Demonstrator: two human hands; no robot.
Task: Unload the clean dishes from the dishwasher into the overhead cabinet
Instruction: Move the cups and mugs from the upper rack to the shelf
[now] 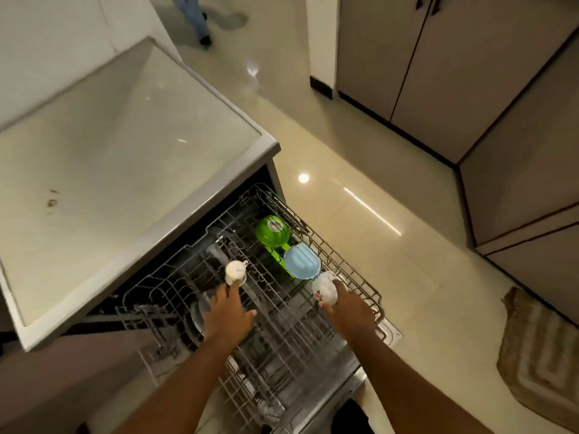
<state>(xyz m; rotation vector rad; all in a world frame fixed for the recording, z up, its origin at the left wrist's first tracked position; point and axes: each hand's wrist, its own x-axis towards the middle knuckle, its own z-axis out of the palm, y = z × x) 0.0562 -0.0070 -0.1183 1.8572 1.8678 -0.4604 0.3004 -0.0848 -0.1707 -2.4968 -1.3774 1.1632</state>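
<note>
The left hand [227,311] is spread, its fingertips laid against a small upturned white cup [235,271] in the pulled-out upper rack [344,264]. The right hand [349,308] is closed around a white patterned cup [324,288] at the rack's right edge. Just beyond, an upturned blue bowl [301,261] and green bowl [272,230] are seated under the table [125,151].
</note>
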